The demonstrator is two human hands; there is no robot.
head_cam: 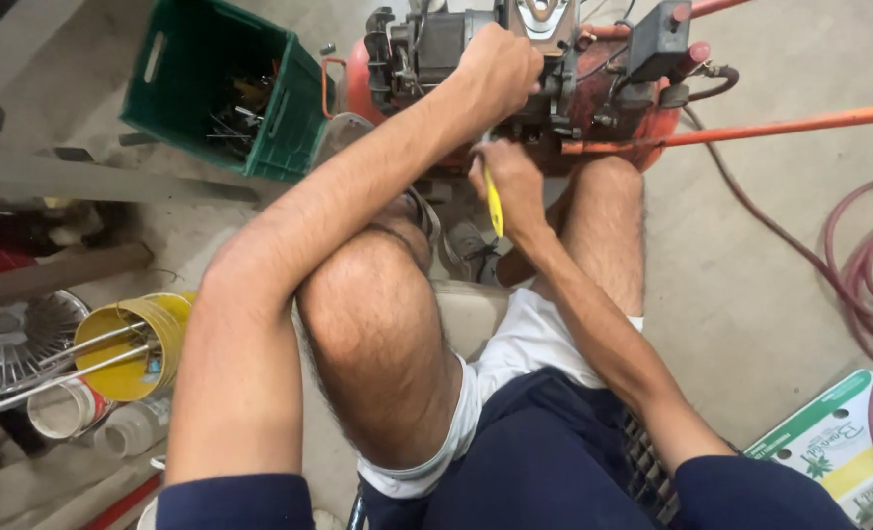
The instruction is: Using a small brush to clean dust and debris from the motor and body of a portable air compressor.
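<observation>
On the concrete floor (750, 285), a green crate (225, 88) and hoses (863, 275).

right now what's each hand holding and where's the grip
The right hand holds a yellow-handled tool by its handle; the tip is hidden. The left hand grips the top of the motor on the orange compressor.
</observation>
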